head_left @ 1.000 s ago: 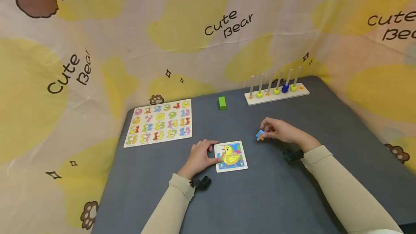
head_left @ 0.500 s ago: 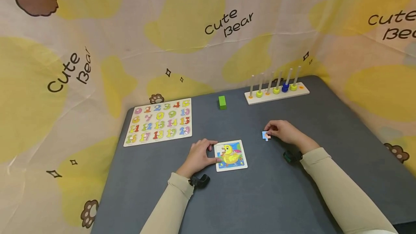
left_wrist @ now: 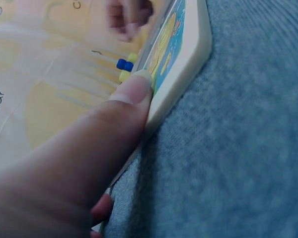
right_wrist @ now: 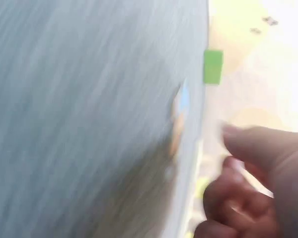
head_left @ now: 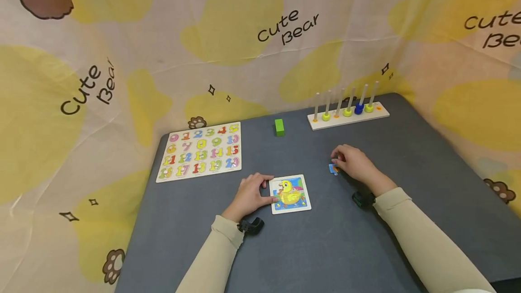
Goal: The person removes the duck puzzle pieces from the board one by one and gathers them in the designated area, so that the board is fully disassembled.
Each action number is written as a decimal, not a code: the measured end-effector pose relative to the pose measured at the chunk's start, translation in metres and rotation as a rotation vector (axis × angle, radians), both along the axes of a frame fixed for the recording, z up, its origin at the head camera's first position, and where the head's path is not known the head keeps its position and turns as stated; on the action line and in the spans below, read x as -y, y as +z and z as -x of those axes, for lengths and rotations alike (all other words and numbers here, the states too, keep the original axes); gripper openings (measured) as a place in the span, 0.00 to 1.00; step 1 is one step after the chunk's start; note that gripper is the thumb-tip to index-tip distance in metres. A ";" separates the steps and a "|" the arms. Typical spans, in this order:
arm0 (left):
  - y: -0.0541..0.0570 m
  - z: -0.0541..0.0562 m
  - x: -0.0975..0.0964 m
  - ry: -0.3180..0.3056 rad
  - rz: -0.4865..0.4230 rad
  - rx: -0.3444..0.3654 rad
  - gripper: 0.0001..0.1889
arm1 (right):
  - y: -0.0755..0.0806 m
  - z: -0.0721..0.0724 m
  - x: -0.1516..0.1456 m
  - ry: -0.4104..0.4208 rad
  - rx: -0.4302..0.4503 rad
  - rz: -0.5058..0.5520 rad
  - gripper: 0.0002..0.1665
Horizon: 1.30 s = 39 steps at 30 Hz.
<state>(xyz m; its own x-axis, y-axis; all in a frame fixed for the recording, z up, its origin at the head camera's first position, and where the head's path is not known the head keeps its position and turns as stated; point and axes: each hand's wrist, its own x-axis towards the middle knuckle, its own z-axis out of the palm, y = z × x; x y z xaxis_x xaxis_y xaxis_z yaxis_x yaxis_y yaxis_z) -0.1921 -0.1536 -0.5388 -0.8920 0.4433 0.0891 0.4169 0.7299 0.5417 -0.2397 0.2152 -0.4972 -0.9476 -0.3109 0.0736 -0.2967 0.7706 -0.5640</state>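
Observation:
A square duck jigsaw puzzle (head_left: 290,193) in a pale frame lies on the table. My left hand (head_left: 251,197) holds its left side, thumb (left_wrist: 134,91) over the rim and index finger by the top left corner. To the right, a small blue and orange puzzle piece (head_left: 333,169) rests on the table. My right hand (head_left: 355,164) is just beside and above it, and in the right wrist view a gap separates the loosely curled fingers (right_wrist: 233,191) from the blurred piece (right_wrist: 179,121).
A number board (head_left: 199,153) lies at the left back. A green block (head_left: 279,127) sits near the back edge. At the back right stands a white peg board (head_left: 346,119) with upright pegs and several yellow and blue beads. A printed cloth hangs behind the table.
My right hand shifted a little right with the puzzle piece, turned it, then let it go and lifted off. My left hand stays on the duck puzzle.

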 end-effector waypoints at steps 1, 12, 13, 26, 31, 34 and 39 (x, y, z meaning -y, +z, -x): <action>0.000 0.000 0.000 -0.001 0.001 0.000 0.38 | 0.002 -0.001 0.006 -0.005 -0.016 0.020 0.05; -0.001 0.001 -0.001 -0.009 -0.006 -0.015 0.36 | 0.017 -0.019 0.103 0.419 -0.042 0.042 0.10; -0.001 0.001 -0.001 -0.009 -0.007 -0.015 0.36 | 0.016 -0.019 0.107 0.440 -0.029 0.039 0.10; -0.001 0.001 0.001 0.004 -0.002 -0.002 0.36 | -0.006 -0.020 0.124 0.517 0.034 -0.080 0.15; -0.001 0.001 0.002 0.001 0.001 -0.006 0.36 | -0.006 -0.022 0.126 0.501 0.025 -0.108 0.16; -0.002 0.002 0.002 -0.011 0.001 -0.017 0.36 | -0.008 -0.022 0.126 0.464 0.046 -0.102 0.15; -0.004 0.002 0.001 -0.016 0.001 -0.018 0.36 | -0.012 -0.021 0.127 0.436 0.052 -0.117 0.12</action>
<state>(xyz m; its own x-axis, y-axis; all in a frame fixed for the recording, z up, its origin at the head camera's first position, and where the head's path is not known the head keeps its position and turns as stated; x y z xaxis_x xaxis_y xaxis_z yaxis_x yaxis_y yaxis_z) -0.1937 -0.1543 -0.5427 -0.8828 0.4579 0.1047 0.4385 0.7236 0.5330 -0.2184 0.0886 -0.5093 -0.7277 -0.6852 -0.0303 -0.5813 0.6396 -0.5030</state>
